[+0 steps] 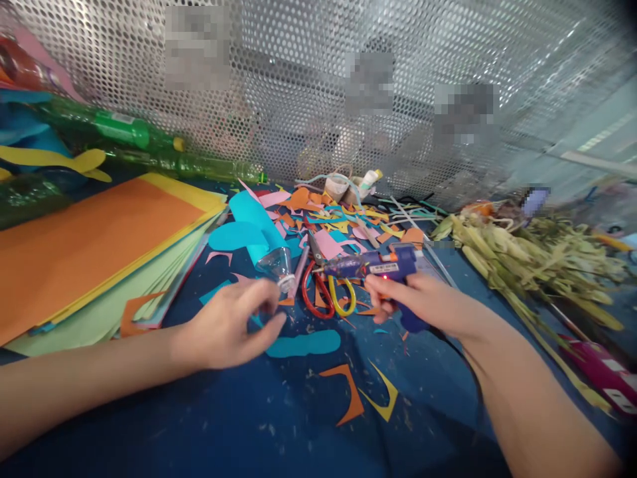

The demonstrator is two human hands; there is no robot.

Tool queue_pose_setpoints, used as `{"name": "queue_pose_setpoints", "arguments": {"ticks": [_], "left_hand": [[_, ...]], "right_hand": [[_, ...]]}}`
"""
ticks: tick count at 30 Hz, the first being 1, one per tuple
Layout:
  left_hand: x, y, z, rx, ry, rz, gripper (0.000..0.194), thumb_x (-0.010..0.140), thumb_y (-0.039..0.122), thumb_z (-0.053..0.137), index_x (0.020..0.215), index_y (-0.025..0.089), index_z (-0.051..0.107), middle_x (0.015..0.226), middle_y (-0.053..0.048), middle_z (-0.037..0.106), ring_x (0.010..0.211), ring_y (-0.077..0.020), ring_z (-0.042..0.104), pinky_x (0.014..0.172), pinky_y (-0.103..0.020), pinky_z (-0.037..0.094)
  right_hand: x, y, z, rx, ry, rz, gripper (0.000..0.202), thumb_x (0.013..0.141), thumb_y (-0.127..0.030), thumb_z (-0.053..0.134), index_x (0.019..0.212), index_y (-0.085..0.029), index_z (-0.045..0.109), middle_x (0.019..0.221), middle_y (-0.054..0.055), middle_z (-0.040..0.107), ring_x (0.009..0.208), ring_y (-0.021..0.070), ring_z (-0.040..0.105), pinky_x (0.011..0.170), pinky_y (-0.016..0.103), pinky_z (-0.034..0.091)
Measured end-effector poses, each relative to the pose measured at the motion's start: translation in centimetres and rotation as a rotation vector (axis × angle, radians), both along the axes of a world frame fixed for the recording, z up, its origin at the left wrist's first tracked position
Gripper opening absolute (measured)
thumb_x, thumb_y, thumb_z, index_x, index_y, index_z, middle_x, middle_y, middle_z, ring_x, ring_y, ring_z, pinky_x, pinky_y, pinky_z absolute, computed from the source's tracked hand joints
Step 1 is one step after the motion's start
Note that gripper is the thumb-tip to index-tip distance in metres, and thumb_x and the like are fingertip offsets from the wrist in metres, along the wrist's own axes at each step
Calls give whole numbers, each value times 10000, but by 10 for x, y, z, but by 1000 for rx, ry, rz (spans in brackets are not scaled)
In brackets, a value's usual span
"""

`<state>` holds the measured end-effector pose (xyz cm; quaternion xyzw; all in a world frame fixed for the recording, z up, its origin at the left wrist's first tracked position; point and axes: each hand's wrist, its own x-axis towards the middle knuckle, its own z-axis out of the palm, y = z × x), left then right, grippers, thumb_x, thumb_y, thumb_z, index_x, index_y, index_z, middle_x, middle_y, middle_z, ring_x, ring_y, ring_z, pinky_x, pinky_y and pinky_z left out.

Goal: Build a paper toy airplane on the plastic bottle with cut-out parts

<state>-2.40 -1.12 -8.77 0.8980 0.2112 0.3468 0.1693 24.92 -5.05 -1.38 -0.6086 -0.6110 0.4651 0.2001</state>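
Observation:
My right hand (pixel 423 299) is wrapped round the handle of a blue hot glue gun (pixel 368 265), whose nozzle points left above the red and yellow scissor handles (pixel 318 292). My left hand (pixel 239 322) hovers with curled fingers, thumb and forefinger apart, and I see nothing in it. Just beyond it lies a clear plastic bottle top (pixel 276 263), its neck toward me, with bright blue paper (pixel 243 232) around and beside it. A wavy blue paper strip (pixel 306 343) lies to the right of my left fingertips.
Colored paper sheets (pixel 99 245) are stacked at left, with green bottles (pixel 134 133) behind. Paper scraps (pixel 348 232) cover the table's middle. Orange (pixel 348 395) and yellow cutouts (pixel 385 395) lie nearer me. Dried corn husks (pixel 527 265) lie at right. A perforated metal screen (pixel 298 79) stands behind.

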Motion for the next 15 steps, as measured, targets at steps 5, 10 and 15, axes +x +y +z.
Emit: {"name": "queue_pose_setpoints", "arguments": {"ticks": [5,10,15], "left_hand": [[1,8,-6,-63,147,245,402,826,140,433,1222,204,458,650,24,600,530,-117,545,519,-228,412],[3,5,-8,-65,256,253,532,814,145,440,1334,250,406,628,19,573,540,-136,530,510,-236,380],[7,6,-5,-146,297,280,576,825,175,432,1388,246,333,698,-14,569,610,-153,538,549,-254,415]], "right_hand": [[0,4,-12,10,148,4,385,827,-532,511,682,-175,509,495,-60,436,475,91,521,562,272,561],[-11,-3,-17,127,56,-7,389,843,-536,483,706,-174,520,461,-63,430,431,98,531,487,248,520],[-23,-7,-22,258,-34,-23,368,860,-518,463,733,-178,526,440,-60,454,382,88,490,418,224,447]]}}
